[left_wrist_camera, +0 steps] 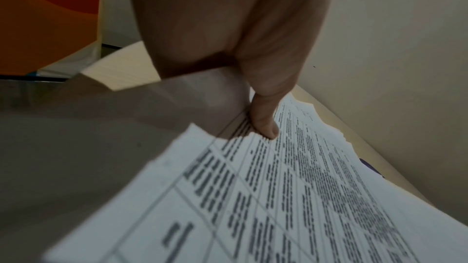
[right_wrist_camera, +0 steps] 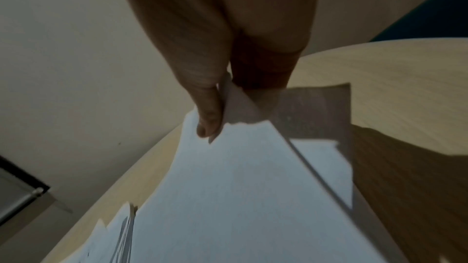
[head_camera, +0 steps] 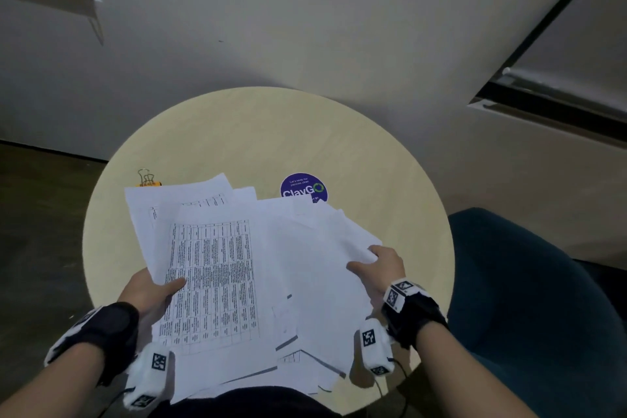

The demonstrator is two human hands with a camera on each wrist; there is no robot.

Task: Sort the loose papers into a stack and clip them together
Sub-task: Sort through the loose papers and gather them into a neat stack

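Several loose white papers (head_camera: 271, 265) are fanned out unevenly over the near half of a round pale wooden table (head_camera: 390, 180). The top sheet on the left carries a printed table (left_wrist_camera: 303, 197). My left hand (head_camera: 154, 292) grips the left edge of the sheets, thumb on top (left_wrist_camera: 263, 123). My right hand (head_camera: 380, 268) pinches the right edge of blank sheets (right_wrist_camera: 240, 187), thumb above and fingers below. An orange binder clip (head_camera: 148, 180) with silver handles lies on the table just behind the papers' far left corner, partly hidden by them.
A round purple sticker (head_camera: 303, 187) sits on the table behind the papers. A dark teal chair (head_camera: 529, 299) stands at the right. A pale wall rises behind the table, with dark floor at the left.
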